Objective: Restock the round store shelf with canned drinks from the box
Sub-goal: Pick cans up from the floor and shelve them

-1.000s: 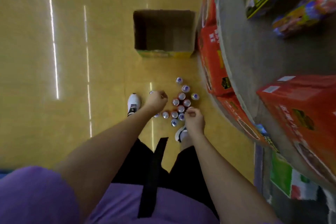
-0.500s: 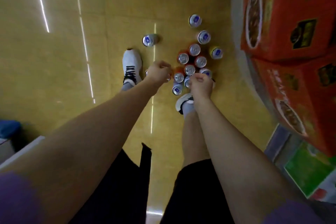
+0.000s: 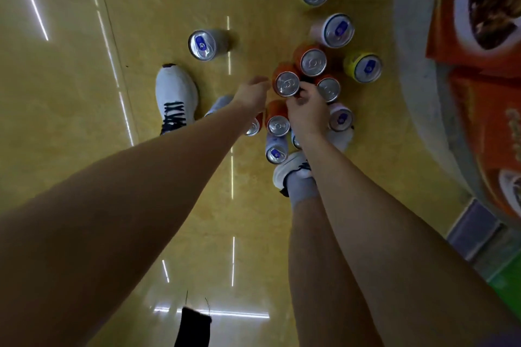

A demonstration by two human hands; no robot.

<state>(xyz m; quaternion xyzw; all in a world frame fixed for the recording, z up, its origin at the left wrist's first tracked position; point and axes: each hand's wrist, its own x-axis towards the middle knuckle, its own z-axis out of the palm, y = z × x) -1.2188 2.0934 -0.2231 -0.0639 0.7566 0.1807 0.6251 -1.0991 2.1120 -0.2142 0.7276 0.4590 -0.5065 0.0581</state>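
1. The glossy yellow floor [image 3: 70, 121] fills most of the view, streaked with thin white light reflections.
2. The round store shelf [image 3: 417, 93] curves down the 3 o'clock edge as a grey rim, with orange cartons [image 3: 485, 110] printed with food pictures stacked on it.
3. Two bare forearms reach in from 6 and 7 o'clock toward the middle of the view.
4. A white shoe [image 3: 176, 97] with dark laces stands at 9 o'clock of the cans; a second white shoe [image 3: 290, 169] with a grey sock sits at 6 o'clock of them, partly behind the right arm.
5. The cluster of cans [image 3: 328, 89] stands upright on the floor just beside the shelf base, orange ones in the middle, pale and yellow ones round the edge from 12 to 5 o'clock.
6. A lone silver can [image 3: 203, 45] stands apart at 10 o'clock of the cluster.
7. The left hand [image 3: 251, 96] is beside an orange can [image 3: 287, 83], at its 9 o'clock; its fingers are curled toward the can, but whether they grip it cannot be told.
8. The right hand [image 3: 306, 113] sits at 5 o'clock of the same can, fingers bent up against its side; a firm hold cannot be confirmed.
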